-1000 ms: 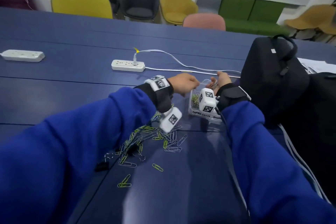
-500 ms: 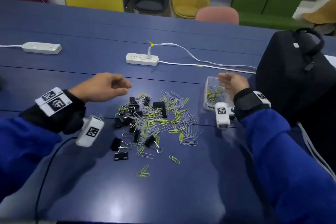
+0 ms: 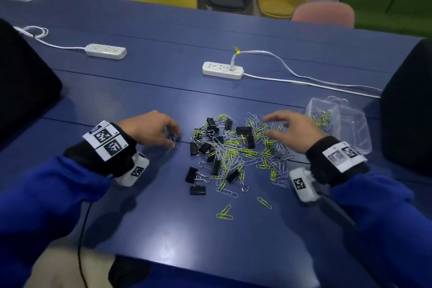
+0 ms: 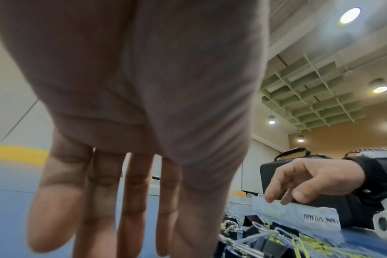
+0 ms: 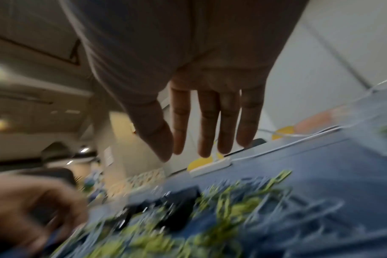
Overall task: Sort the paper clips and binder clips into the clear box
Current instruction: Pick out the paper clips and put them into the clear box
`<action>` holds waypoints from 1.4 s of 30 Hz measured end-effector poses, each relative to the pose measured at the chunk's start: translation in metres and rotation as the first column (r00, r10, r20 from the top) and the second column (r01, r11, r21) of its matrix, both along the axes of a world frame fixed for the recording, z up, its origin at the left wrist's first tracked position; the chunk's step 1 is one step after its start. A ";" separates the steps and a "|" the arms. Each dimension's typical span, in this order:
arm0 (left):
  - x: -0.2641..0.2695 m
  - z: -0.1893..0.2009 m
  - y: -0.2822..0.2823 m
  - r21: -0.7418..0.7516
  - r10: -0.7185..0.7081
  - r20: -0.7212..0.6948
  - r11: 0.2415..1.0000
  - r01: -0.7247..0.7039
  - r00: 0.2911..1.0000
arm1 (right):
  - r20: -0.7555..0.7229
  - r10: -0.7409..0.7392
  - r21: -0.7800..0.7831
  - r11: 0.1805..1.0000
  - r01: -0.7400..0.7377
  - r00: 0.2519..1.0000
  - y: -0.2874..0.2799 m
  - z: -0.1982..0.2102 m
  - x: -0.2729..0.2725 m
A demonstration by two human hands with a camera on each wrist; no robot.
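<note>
A pile of green and silver paper clips [image 3: 236, 149] mixed with black binder clips [image 3: 244, 130] lies mid-table. The clear box [image 3: 339, 121] stands at its right with several green clips inside. My left hand [image 3: 152, 128] is at the pile's left edge, its thumb and index fingertips pinching a single silver paper clip [image 3: 174, 143] that lies on the table. My right hand [image 3: 289, 128] hovers over the pile's right side, fingers spread and holding nothing. In the right wrist view the fingers [image 5: 210, 122] hang straight above the blurred pile [image 5: 221, 214].
Two white power strips [image 3: 222, 70] [image 3: 106, 51] with cables lie farther back. A black bag [image 3: 409, 105] stands right of the box and another dark object [image 3: 23, 82] at far left. A few stray clips [image 3: 224, 214] lie nearer the table's front edge. Chairs line the far side.
Both hands have left the clear box. The left hand swung left and came down on the lone silver clip. The right hand moved left from the box to above the pile.
</note>
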State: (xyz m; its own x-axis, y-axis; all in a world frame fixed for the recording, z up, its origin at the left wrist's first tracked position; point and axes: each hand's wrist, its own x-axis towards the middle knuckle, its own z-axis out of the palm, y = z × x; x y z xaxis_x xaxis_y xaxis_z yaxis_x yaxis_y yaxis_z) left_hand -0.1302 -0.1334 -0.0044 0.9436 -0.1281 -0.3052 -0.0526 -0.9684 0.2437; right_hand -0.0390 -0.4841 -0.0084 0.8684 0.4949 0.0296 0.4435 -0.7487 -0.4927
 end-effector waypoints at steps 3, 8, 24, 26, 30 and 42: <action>0.005 -0.003 -0.006 0.001 -0.011 0.021 1.000 0.011 1.000 | -0.041 0.187 -0.056 0.980 -0.189 0.981 0.030 -0.005 -0.026; 0.006 -0.013 -0.009 0.014 0.004 0.020 1.000 -0.004 1.000 | -0.012 0.268 -0.169 0.949 -0.266 0.963 0.069 -0.010 -0.041; -0.001 -0.018 0.003 -0.040 0.037 -0.002 0.999 -0.037 0.999 | -0.093 0.124 -0.153 0.979 -0.137 0.988 0.086 -0.013 -0.039; 0.000 -0.017 0.006 -0.026 0.048 -0.046 0.998 -0.049 0.998 | -0.132 0.101 -0.052 0.993 -0.109 0.986 0.078 -0.012 -0.038; -0.002 -0.019 0.009 -0.017 0.042 -0.067 0.999 -0.043 0.997 | -0.275 0.038 0.177 0.984 0.012 0.961 0.058 -0.013 -0.035; -0.005 0.007 -0.033 -0.395 -0.003 0.305 0.909 0.129 0.952 | -0.482 0.135 0.652 0.716 0.251 0.866 0.035 -0.009 -0.043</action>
